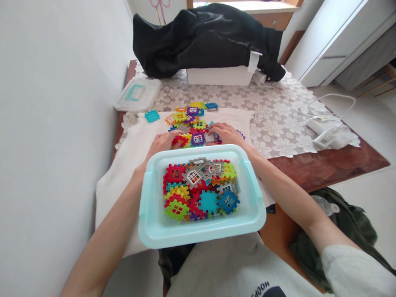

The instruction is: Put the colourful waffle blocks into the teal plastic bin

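A row of interlocking plastic window panels, purple, grey, red and yellow (198, 139), lies just beyond the far rim of the pale aqua plastic tub (201, 238), between the two hands. The left hand (162, 143), past the tub's far left corner, has its fingers at the red-and-yellow end of the row; the right hand (226, 133), past the far right corner, curves over the grey end. The tub hides part of each grip, so I cannot tell whether either is closed on a panel or only resting against it.

Inside the tub sits a heap of similar panels, among them a grey arched-window piece (194, 178) and a solid turquoise square (208, 202). Farther beyond the tub is a loose multicoloured pile (180, 117), with another flat turquoise square (152, 116) to its left, on a white cloth (122, 199).

Well past the tub, far left, lies a translucent plastic lid with a turquoise handle (146, 95) on the table's floral lace cover (282, 132).
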The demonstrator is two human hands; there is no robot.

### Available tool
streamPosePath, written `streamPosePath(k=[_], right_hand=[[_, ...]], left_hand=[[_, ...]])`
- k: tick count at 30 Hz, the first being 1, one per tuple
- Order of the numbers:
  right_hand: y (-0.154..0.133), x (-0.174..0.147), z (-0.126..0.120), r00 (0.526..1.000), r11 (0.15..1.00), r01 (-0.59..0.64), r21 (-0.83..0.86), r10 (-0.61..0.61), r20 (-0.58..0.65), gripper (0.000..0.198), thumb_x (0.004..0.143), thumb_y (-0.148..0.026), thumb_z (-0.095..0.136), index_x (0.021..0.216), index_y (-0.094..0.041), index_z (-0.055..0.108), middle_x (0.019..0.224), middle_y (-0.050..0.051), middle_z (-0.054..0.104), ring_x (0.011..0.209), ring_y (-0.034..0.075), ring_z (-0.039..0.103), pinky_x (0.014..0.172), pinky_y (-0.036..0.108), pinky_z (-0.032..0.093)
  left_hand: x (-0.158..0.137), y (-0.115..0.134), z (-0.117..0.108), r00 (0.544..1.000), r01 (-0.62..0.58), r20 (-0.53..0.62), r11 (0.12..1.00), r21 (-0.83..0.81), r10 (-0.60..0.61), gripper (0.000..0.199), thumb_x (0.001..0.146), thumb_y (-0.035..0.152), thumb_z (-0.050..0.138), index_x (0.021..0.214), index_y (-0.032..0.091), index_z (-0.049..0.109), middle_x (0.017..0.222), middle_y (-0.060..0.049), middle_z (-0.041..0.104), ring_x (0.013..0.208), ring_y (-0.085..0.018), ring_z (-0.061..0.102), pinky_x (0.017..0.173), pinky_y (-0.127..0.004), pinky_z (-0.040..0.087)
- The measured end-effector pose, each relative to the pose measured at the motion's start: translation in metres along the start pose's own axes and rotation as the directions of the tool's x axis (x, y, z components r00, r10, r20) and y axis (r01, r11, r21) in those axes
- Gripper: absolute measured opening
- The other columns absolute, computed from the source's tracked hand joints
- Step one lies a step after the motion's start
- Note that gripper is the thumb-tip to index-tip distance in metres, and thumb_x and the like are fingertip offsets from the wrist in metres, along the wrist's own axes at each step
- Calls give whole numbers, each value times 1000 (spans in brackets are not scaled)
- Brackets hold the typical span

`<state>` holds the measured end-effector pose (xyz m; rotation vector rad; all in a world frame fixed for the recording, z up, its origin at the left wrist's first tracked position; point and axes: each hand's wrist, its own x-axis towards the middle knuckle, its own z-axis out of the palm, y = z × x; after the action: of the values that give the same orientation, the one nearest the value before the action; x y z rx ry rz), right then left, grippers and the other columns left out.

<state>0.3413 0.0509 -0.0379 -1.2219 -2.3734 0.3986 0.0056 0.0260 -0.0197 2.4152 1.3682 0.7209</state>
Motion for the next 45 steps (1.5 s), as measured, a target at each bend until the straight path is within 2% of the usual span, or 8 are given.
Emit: streamPosePath(k=[12, 22, 28, 32, 35, 38, 41, 45], right_hand=[[-4, -4, -2, 1000, 1000, -7, -14, 7, 30, 61, 100, -55, 83, 153, -27, 71, 170, 13, 59, 158, 40, 54, 132, 60, 44], [0, -1, 1, 999, 999, 20, 37, -18, -50, 39, 102, -45, 81, 136, -26, 79, 152, 12, 71, 139, 35, 64, 125, 54, 51], [1, -1, 1, 999, 1000, -2, 3, 2, -47, 38, 102, -43, 80, 136, -27, 80, 150, 12, 72, 137, 36, 63, 124, 54, 51], [2, -1, 0, 999, 1000, -16, -16, 15, -34, 43, 103, -46, 79, 141, -27, 78, 154, 13, 70, 139, 36, 63, 123, 55, 52], [2, -1, 1, 998, 998, -44, -35, 42, -51, 50, 103, -51, 78, 146, -26, 76, 164, 14, 64, 146, 39, 59, 126, 60, 50], [3, -2, 3, 994, 995, -79, -58, 74, -74, 54, 107, -54, 71, 153, -25, 72, 175, 13, 54, 156, 42, 51, 128, 66, 46], [4, -1, 5, 993, 990, -108, -88, 104, -53, 55, 110, -53, 66, 157, -23, 69, 178, 14, 51, 160, 42, 49, 131, 66, 44], [8, 1, 7, 991, 988, -131, -87, 129, -26, 50, 107, -49, 72, 148, -21, 73, 168, 15, 62, 157, 39, 54, 131, 61, 44]], left_hand=[[-1, 5, -2, 999, 1, -49, 1000, -17, -2, 37, 106, 49, 61, 133, 28, 75, 137, -9, 84, 130, -32, 77, 121, -52, 55], [-3, 6, 1, 961, 56, -244, 952, -301, -134, 44, 100, 54, 73, 135, 27, 72, 124, -5, 83, 105, -23, 80, 94, -38, 67], [11, 14, -7, 847, -90, -398, 643, -761, -353, 45, 84, 43, 94, 122, 27, 75, 110, -4, 83, 99, -20, 80, 93, -33, 68], [7, 18, -30, 885, -67, -224, 365, -929, -408, 42, 83, 34, 89, 124, 33, 79, 113, -2, 82, 92, -18, 77, 85, -34, 68], [-3, 22, -48, 954, -12, -100, 297, -955, -283, 38, 82, 38, 88, 119, 35, 82, 104, -3, 82, 102, -26, 80, 98, -48, 70], [-10, 24, -59, 999, 34, 35, 317, -948, -2, 33, 80, 44, 94, 111, 34, 86, 90, -4, 81, 123, -36, 79, 114, -58, 62], [-8, 24, -66, 954, 69, 196, 475, -877, 225, 28, 85, 42, 96, 108, 28, 90, 99, -10, 85, 133, -40, 76, 122, -59, 54], [-4, 30, -71, 916, 65, 283, 592, -804, 284, 30, 90, 47, 95, 112, 27, 92, 110, -14, 87, 135, -40, 74, 125, -57, 50]])
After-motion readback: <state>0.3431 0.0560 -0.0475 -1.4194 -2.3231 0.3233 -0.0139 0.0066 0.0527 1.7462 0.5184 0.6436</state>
